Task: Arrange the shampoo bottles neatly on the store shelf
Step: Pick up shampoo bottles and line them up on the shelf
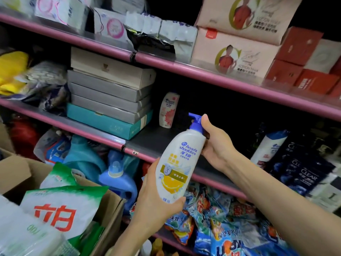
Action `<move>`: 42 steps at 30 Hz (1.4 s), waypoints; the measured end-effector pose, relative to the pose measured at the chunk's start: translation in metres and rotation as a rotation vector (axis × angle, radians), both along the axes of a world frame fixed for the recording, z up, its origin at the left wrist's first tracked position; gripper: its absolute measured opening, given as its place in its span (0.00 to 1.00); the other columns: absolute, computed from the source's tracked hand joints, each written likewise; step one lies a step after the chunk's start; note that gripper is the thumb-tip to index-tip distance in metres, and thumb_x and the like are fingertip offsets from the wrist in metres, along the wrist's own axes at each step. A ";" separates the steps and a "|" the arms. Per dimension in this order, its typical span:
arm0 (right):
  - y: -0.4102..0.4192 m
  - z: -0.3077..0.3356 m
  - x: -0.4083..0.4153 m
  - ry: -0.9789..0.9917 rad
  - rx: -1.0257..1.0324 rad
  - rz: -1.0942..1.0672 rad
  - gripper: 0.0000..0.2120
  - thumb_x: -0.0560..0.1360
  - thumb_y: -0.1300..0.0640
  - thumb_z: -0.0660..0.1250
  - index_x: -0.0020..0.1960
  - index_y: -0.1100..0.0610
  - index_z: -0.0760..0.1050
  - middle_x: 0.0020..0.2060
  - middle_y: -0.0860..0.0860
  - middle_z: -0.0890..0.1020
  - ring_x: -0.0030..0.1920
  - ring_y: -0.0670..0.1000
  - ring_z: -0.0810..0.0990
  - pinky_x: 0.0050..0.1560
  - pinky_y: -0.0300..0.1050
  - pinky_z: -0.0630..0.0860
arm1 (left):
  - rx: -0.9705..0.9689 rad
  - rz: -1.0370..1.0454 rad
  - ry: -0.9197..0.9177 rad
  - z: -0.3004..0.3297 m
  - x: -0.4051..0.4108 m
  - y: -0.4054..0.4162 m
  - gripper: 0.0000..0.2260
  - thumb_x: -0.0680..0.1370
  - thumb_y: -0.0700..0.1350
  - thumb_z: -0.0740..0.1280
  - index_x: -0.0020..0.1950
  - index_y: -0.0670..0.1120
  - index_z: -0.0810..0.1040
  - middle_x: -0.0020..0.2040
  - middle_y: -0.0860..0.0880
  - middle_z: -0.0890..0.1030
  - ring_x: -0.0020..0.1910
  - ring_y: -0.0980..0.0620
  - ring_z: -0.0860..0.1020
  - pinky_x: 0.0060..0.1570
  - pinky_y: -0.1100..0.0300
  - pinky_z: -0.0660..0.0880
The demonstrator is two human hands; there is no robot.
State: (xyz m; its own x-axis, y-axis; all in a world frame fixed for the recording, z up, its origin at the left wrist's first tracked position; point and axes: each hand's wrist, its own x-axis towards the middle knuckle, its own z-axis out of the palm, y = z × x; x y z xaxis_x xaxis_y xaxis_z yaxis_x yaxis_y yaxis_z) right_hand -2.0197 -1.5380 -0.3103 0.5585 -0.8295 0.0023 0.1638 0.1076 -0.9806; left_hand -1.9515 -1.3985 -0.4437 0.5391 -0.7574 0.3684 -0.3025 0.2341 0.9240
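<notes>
Left hand (156,189) wraps base of white pump shampoo bottle (178,163), tilted, held in front of the pink-edged shelf (151,145). Right hand (214,139) grips its neck beside the blue pump. Farther back, small pink-label bottle (168,110) stands upright on shelf beside stacked boxes (108,97).

Beyond both hands, the dark middle shelf board (147,139) lies open; stacked grey cardboard boxes (108,93) block its left, a small white-and-pink shampoo bottle (168,109) its rear.
</notes>
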 end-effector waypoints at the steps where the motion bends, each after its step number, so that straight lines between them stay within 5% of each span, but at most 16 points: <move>1: -0.001 0.002 0.001 -0.029 0.003 0.003 0.15 0.77 0.46 0.63 0.46 0.58 0.77 0.33 0.52 0.84 0.34 0.50 0.84 0.43 0.49 0.81 | 0.003 -0.012 0.002 0.001 0.001 -0.001 0.40 0.60 0.45 0.77 0.67 0.63 0.62 0.57 0.54 0.77 0.53 0.57 0.79 0.45 0.63 0.77; 10: -0.022 0.012 0.017 0.323 -0.205 0.183 0.11 0.78 0.48 0.63 0.52 0.56 0.74 0.41 0.53 0.82 0.36 0.47 0.81 0.34 0.40 0.77 | 0.070 0.072 -0.025 0.014 0.011 -0.020 0.42 0.60 0.47 0.74 0.71 0.58 0.60 0.57 0.57 0.77 0.56 0.53 0.78 0.50 0.56 0.78; 13: -0.039 0.017 0.036 0.262 -0.212 0.169 0.09 0.78 0.51 0.64 0.52 0.56 0.75 0.42 0.53 0.83 0.35 0.46 0.82 0.32 0.37 0.76 | 0.191 0.180 -0.030 0.023 0.023 -0.044 0.48 0.60 0.50 0.74 0.72 0.62 0.50 0.62 0.58 0.69 0.59 0.54 0.75 0.54 0.52 0.76; 16: -0.062 0.022 0.065 0.168 -0.297 0.107 0.09 0.77 0.54 0.65 0.56 0.56 0.76 0.48 0.54 0.84 0.41 0.48 0.82 0.39 0.40 0.78 | 0.305 0.328 -0.174 0.042 0.047 -0.087 0.53 0.60 0.55 0.75 0.71 0.63 0.40 0.59 0.56 0.63 0.59 0.49 0.72 0.54 0.51 0.73; 20: -0.098 0.026 0.103 0.116 -0.470 -0.010 0.07 0.76 0.55 0.67 0.54 0.52 0.77 0.53 0.51 0.82 0.51 0.49 0.81 0.55 0.44 0.77 | 0.340 0.463 -0.245 0.058 0.083 -0.159 0.50 0.59 0.54 0.76 0.71 0.54 0.46 0.60 0.46 0.67 0.58 0.41 0.72 0.52 0.48 0.74; 23: -0.126 0.022 0.124 0.148 -0.523 -0.077 0.13 0.75 0.53 0.69 0.59 0.53 0.74 0.52 0.46 0.80 0.49 0.43 0.79 0.46 0.33 0.75 | 0.348 0.450 -0.195 0.054 0.108 -0.204 0.47 0.61 0.51 0.77 0.71 0.48 0.51 0.60 0.45 0.67 0.57 0.41 0.73 0.50 0.49 0.75; 28: -0.165 0.006 0.140 0.384 -0.726 -0.019 0.19 0.75 0.48 0.67 0.63 0.55 0.75 0.57 0.51 0.80 0.54 0.47 0.79 0.53 0.41 0.75 | 0.332 0.447 -0.141 0.032 0.133 -0.244 0.43 0.62 0.47 0.78 0.69 0.44 0.56 0.59 0.43 0.68 0.56 0.41 0.72 0.50 0.47 0.75; 35: -0.194 -0.025 0.151 0.434 -0.795 0.002 0.29 0.69 0.55 0.76 0.67 0.56 0.70 0.57 0.51 0.79 0.52 0.45 0.77 0.39 0.22 0.71 | 0.263 0.377 -0.180 0.022 0.171 -0.273 0.38 0.63 0.47 0.78 0.64 0.48 0.59 0.54 0.45 0.72 0.48 0.48 0.75 0.42 0.55 0.75; 39: -0.208 -0.026 0.170 0.471 -0.816 -0.036 0.32 0.69 0.53 0.75 0.69 0.57 0.67 0.63 0.53 0.77 0.61 0.51 0.77 0.56 0.38 0.74 | 0.293 0.386 -0.182 0.024 0.188 -0.289 0.38 0.62 0.48 0.79 0.62 0.47 0.59 0.56 0.44 0.73 0.52 0.45 0.76 0.49 0.48 0.78; 42: -0.215 -0.029 0.178 0.477 -0.773 -0.027 0.33 0.70 0.53 0.74 0.70 0.57 0.65 0.64 0.54 0.76 0.62 0.52 0.76 0.60 0.45 0.74 | 0.283 0.391 -0.186 0.024 0.195 -0.296 0.39 0.61 0.48 0.80 0.63 0.46 0.58 0.57 0.43 0.74 0.53 0.45 0.76 0.51 0.47 0.78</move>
